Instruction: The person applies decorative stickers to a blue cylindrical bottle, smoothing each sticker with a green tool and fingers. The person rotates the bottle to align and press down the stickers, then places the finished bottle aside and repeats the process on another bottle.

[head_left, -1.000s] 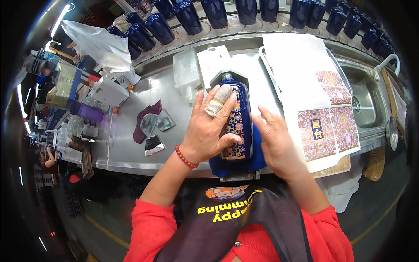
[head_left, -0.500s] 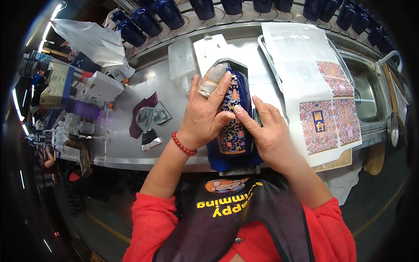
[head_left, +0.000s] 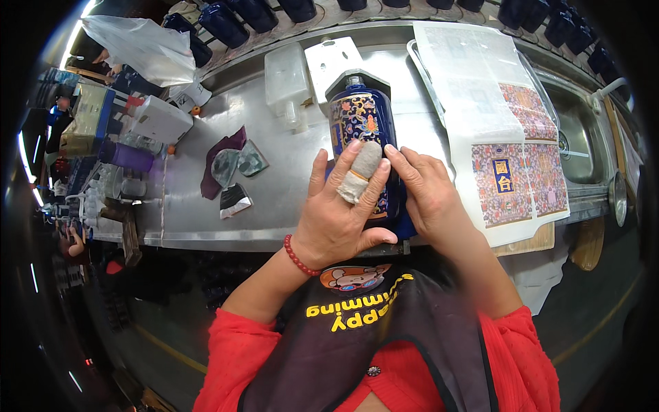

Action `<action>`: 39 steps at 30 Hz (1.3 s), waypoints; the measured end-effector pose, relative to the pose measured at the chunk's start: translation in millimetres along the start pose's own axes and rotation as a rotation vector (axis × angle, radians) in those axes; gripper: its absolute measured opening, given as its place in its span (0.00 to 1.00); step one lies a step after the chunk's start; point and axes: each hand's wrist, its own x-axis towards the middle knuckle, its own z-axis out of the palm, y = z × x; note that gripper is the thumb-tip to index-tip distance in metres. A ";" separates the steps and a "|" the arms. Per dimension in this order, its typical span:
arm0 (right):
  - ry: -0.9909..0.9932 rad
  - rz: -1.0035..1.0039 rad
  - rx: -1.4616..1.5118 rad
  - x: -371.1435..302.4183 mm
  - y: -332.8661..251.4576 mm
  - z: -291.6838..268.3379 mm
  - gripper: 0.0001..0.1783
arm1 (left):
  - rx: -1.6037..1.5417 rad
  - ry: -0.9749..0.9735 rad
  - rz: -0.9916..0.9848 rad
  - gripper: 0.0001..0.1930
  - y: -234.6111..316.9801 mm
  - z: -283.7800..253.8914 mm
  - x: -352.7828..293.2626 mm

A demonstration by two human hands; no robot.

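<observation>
The blue bottle [head_left: 362,130] lies on its side on the steel bench [head_left: 288,185], neck pointing away from me, its patterned label facing up, and everything else I place around it. My left hand [head_left: 341,213] rests flat on the bottle's lower half, fingers spread, one finger wrapped in a cloth bandage [head_left: 360,172] pressed onto the label; a red bead bracelet [head_left: 297,255] sits on that wrist. My right hand [head_left: 427,189] lies just beside it on the bottle's right side, fingertips on the label, so both hands are close together and pressing on the bottle rather than gripping it. Just right of the bottle lies a sheet of printed labels [head_left: 511,172] on a white tray [head_left: 473,75]. Left of the bottle's neck stands a clear plastic box [head_left: 287,79], and further left lie a dark red cloth [head_left: 218,161] and small scraps. Beyond the bottle, along the bench's far edge, stands a row of dark blue bottles [head_left: 226,20]
</observation>
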 end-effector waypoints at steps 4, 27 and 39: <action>0.054 0.004 0.042 -7.6 11.0 3.3 0.41 | 0.036 -0.007 0.077 0.42 17.4 1.1 0.6; 0.243 0.523 0.671 38.9 5.7 13.6 0.16 | -0.213 0.278 -0.242 0.41 18.0 39.1 -34.0; 0.138 0.390 0.611 16.8 -8.6 5.5 0.14 | -0.226 0.330 -0.234 0.37 17.7 46.3 -43.9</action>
